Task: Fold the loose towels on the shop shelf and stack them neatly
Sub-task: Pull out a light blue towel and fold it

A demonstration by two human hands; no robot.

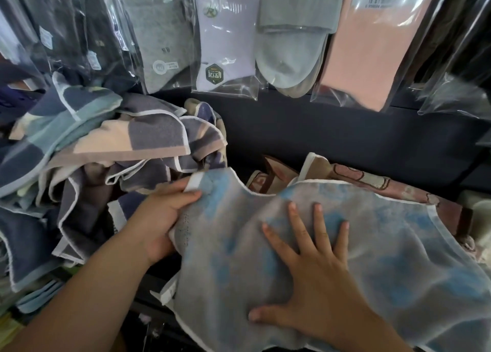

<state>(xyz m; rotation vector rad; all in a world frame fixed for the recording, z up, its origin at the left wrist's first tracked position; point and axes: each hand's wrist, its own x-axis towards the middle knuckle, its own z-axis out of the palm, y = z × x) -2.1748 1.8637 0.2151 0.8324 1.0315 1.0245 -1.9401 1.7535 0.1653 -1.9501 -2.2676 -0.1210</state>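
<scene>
Currently the blue-grey towel [398, 258] – mottled, with a white hem – lies spread open at the front of the shelf, and both hands are on it.

The right hand [316, 277] lies palm down on the cloth, its fingers [320, 227] straight and spread wide, the thumb out to the side near the towel's front hem. Cloth extends beyond the fingertips to the far hem and well off to their right.

The left hand [162, 219] grips the towel's left edge: the thumb lies on top of the cloth and the other fingers curl beneath it, pinching the fabric between them. A white label [194, 183] stands up from the hem, touching the tip of that thumb.

Just beyond the right fingertips, past the far hem, a pink-brown patterned towel [372, 180] shows from under the blue-grey one. Whether it is folded cannot be told.

To the left of the left hand's fingers sits a pile of loose towels [106, 139] – navy, grey, peach and pale blue blocks, crumpled and overlapping, unfolded.

Well beyond both sets of fingers, packeted socks [225, 46] hang in a row in front of a dark back panel [318, 134].
</scene>
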